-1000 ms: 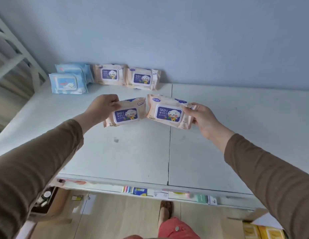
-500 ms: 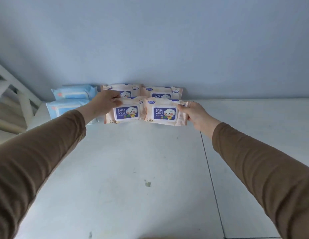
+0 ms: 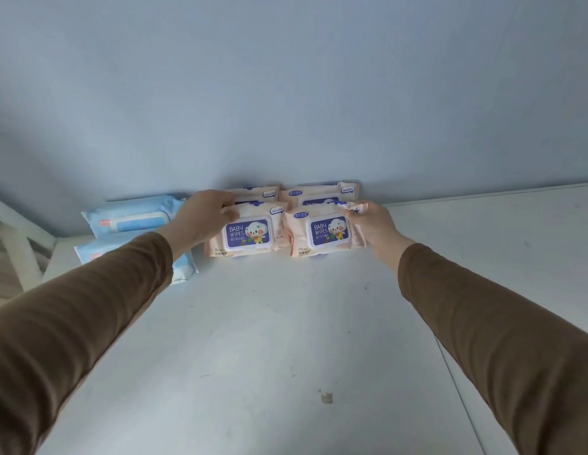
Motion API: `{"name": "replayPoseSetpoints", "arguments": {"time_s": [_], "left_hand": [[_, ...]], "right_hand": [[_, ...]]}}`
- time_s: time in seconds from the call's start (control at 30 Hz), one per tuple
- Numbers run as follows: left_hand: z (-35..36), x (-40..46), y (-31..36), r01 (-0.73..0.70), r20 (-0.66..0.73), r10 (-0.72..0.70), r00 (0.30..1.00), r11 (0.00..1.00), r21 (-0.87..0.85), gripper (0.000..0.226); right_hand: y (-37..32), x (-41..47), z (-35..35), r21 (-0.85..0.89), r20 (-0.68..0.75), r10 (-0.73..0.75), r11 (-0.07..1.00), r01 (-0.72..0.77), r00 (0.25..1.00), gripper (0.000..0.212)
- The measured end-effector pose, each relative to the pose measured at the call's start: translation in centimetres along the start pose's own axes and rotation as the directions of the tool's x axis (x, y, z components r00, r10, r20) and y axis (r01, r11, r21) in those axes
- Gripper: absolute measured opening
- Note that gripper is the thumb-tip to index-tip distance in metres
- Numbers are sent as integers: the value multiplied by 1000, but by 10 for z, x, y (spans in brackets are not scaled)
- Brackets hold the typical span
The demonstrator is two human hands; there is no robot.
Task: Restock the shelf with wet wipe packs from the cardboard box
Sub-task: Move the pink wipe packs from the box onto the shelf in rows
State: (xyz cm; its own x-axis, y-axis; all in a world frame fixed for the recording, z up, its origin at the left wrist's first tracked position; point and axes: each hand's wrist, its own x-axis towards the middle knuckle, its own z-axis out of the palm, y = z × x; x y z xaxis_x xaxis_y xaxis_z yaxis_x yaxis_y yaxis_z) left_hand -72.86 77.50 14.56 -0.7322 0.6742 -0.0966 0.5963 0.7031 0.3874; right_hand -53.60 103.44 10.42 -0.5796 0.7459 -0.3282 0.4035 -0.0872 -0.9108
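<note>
Shelf (image 3: 286, 339) surface was white and ran back to a blue wall (image 3: 286, 93). Two blue packs (image 3: 131, 218) lay at far left. Two peach packs stood against the wall; two more sat just in front. Left hand (image 3: 200, 218) was clamped on the left front pack (image 3: 248, 233), right hand (image 3: 374, 224) on the right front pack (image 3: 325, 231).

2 peach wipe packs (image 3: 248, 230) (image 3: 324, 232) stand side by side on the white shelf (image 3: 286, 339).

Long brown sleeves (image 3: 89, 310) — plain knit, bare hands (image 3: 200, 215)
</note>
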Motion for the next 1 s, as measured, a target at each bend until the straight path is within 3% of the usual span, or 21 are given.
{"name": "replayPoseSetpoints", "arguments": {"time_s": [0.43,0.53,0.67,0.73,1.0], "left_hand": [[8,-2,-2,24,-65,-19,998,997,77,24],[5,-10,4,3,-136,19,990,987,162,7],[4,-20,18,-90,-237,139,961,974,208,32],[8,-28,36,-144,-257,194,947,969,201,33],[56,-70,144,-334,-165,343,925,939,81,27]], "right_hand": [[10,-10,14,7,-130,-54,998,56,990,11],[10,-12,9,-71,-159,-88,994,78,983,9],[9,-27,-9,-133,-157,-125,986,104,980,42],[14,-37,-23,-232,-143,-191,960,155,971,48],[46,-113,-105,-530,-1,-386,782,327,923,42]]}}
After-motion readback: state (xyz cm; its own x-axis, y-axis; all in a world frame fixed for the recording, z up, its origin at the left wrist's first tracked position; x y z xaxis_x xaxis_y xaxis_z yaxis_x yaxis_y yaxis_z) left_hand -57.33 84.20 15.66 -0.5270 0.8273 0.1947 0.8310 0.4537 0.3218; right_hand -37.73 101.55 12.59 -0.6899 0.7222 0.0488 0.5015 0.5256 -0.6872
